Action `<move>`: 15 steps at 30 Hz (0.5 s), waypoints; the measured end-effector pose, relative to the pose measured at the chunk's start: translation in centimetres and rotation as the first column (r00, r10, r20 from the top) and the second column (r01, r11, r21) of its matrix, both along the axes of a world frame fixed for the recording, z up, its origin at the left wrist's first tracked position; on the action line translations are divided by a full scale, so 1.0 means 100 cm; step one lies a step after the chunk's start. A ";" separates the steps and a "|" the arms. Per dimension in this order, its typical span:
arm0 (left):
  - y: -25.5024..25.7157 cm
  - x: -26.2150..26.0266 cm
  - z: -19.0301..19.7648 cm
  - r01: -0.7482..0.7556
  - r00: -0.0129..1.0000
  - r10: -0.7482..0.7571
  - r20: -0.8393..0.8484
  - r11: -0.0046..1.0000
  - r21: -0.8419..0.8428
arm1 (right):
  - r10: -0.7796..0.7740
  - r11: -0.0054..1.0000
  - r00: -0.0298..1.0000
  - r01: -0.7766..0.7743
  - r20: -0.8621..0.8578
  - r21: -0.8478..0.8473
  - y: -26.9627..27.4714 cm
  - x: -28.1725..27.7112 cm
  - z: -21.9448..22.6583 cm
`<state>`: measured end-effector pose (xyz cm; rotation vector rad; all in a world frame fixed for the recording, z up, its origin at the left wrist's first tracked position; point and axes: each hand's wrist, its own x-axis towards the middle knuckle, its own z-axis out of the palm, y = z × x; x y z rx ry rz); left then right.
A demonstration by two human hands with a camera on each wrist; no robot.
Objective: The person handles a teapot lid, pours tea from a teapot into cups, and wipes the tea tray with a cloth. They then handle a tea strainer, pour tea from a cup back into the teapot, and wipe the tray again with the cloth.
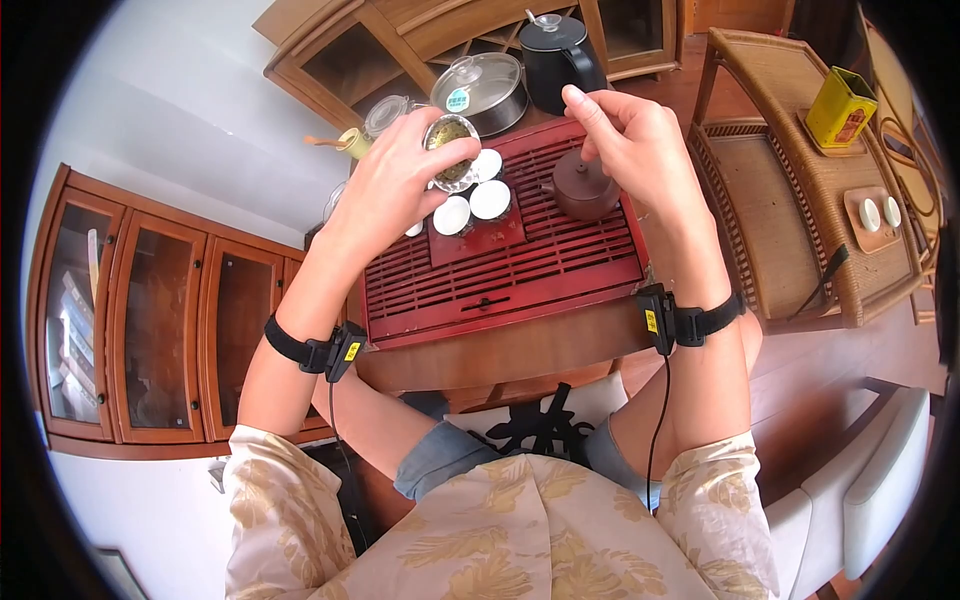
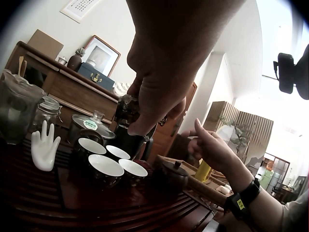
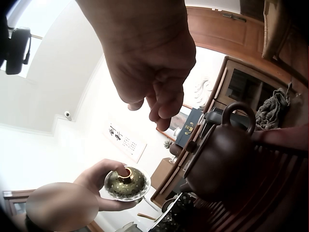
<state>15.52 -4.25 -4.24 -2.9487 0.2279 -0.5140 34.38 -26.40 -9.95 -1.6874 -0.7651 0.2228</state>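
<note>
In the head view my left hand grips a lidded bowl by its rim above the red slatted tray, with a finger on the lid. The green patterned lid faces the right wrist camera, so the bowl is tilted. White-lined cups stand close together below it. My right hand is raised near the dark brown teapot, its fingers loosely curled with nothing visible in them. The teapot stands upright, lid on, apart from that hand.
Behind the tray stand a glass-lidded pot and a black kettle. A white hand-shaped ornament is left of the cups. On the right, a wicker shelf bears a yellow tin and two small white cups.
</note>
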 end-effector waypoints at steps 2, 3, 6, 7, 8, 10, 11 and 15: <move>0.000 0.000 0.000 0.004 1.000 -0.004 -0.003 1.000 -0.001 | 0.001 1.000 1.000 -0.001 0.003 0.002 0.000 0.000 0.000; 0.001 0.000 0.000 0.004 1.000 -0.004 -0.003 1.000 -0.001 | 0.003 1.000 1.000 -0.003 0.005 0.001 0.000 0.000 0.000; 0.001 0.000 -0.001 0.003 1.000 -0.003 -0.003 1.000 -0.003 | 0.001 1.000 1.000 -0.001 0.006 -0.002 0.000 0.001 -0.001; 0.001 0.000 -0.001 0.003 1.000 -0.003 -0.002 1.000 -0.005 | 0.000 1.000 1.000 0.000 0.005 -0.003 0.000 0.001 -0.001; 0.000 0.000 -0.001 0.003 1.000 -0.003 -0.001 1.000 -0.006 | 0.000 1.000 1.000 0.000 0.002 -0.003 0.000 0.001 -0.001; -0.001 -0.001 0.000 0.002 1.000 -0.002 0.000 1.000 -0.005 | 0.001 1.000 1.000 -0.001 -0.003 -0.002 0.000 0.000 0.000; -0.001 -0.001 0.000 0.002 1.000 -0.002 0.000 1.000 -0.005 | 0.002 1.000 1.000 -0.002 -0.001 -0.003 0.000 0.000 0.000; 0.001 0.000 -0.001 0.004 1.000 -0.004 -0.001 1.000 -0.002 | 0.003 1.000 1.000 -0.003 0.005 -0.006 -0.001 0.000 0.001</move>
